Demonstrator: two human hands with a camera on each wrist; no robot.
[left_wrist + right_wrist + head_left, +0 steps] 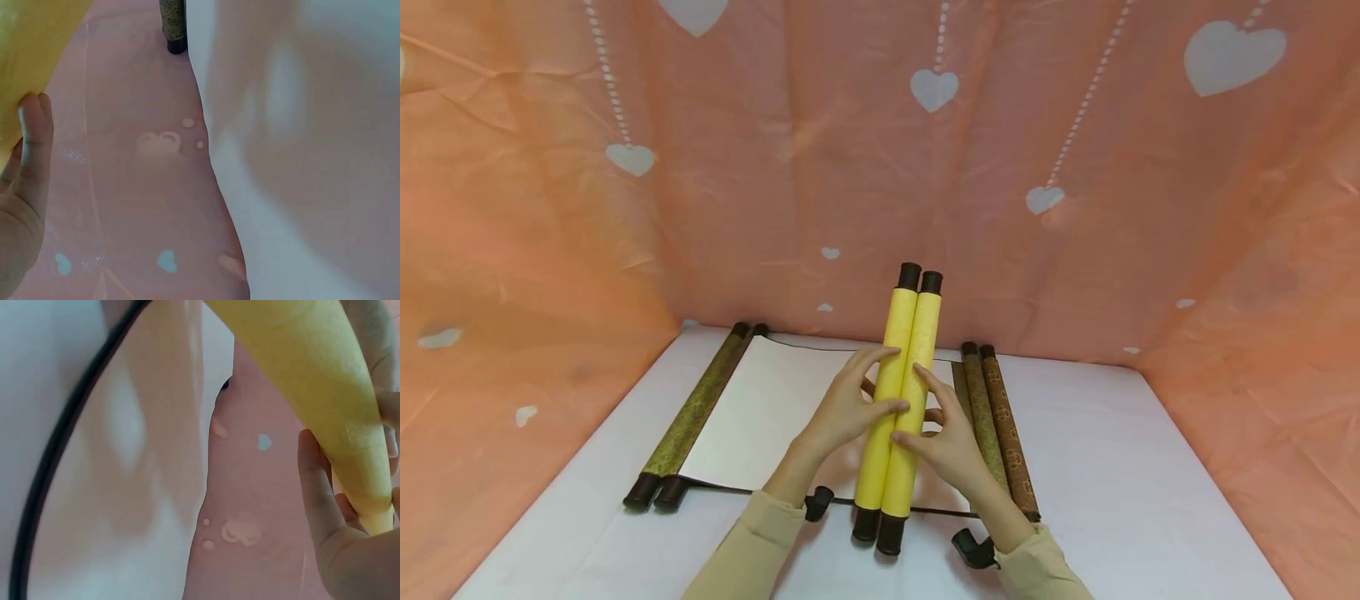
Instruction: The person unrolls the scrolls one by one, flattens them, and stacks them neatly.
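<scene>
Yellow scroll (901,400), rolled shut as two rods lying side by side with dark end caps, raised at a slant above the white table (1112,467); its near caps sit low by my wrists and its far caps point up toward the pink heart-print backdrop (1075,167). My left hand (844,410) grips the left roll at mid-length, fingers curled over the top and thumb behind; my right hand (946,437) mirrors it on the right roll, fingertips laid across the seam. Both hands are thus closed around the scroll, close together and nearly touching. To handle this step well, I judge that each hand should keep to its own roll with even pressure, so the two rods stay parallel and the paper between them does not crease or skew; the grip belongs on the covered body, not on the caps. The right wrist view shows my fingers (319,481) wrapped under the yellow surface; the left wrist view shows only a fingertip against it. Beneath lies an opened scroll (775,417), its white sheet flat between olive-green rods, and just to the right a closed brown scroll (1000,425) rests on the table.
</scene>
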